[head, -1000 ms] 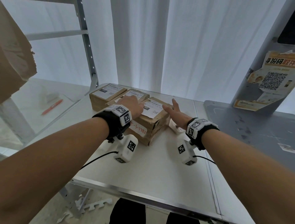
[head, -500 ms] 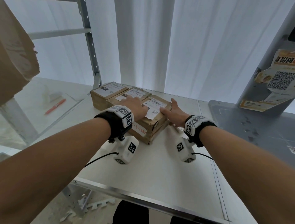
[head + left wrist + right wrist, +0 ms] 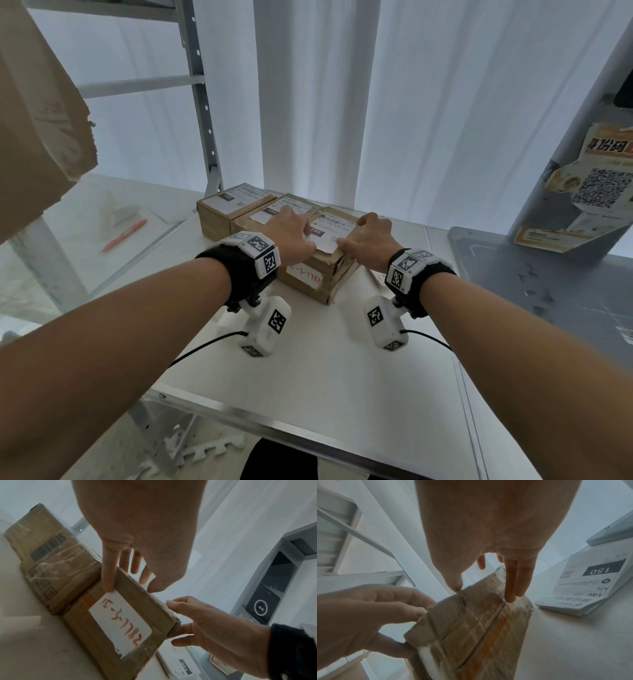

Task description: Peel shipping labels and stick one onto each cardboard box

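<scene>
Three cardboard boxes stand in a row at the back of the white table (image 3: 308,359). The nearest box (image 3: 318,274) carries a white shipping label (image 3: 325,233) on top and a white sticker with red handwriting (image 3: 120,622) on its front. My left hand (image 3: 291,233) grips its left top edge, fingers down the side. On the opposite top edge my right hand (image 3: 371,236) grips, thumb on top and fingers down the right side (image 3: 510,588). The middle box (image 3: 253,222) and the far box (image 3: 219,216) each bear a label.
A stack of loose labels (image 3: 583,588) lies on the table just right of the nearest box. A grey machine (image 3: 534,274) fills the right side. A red pen (image 3: 125,234) lies on the left shelf, beside a metal rack post (image 3: 202,102).
Both hands lay flat on the label of the nearest box; now their fingers wrap over its left and right top edges.
</scene>
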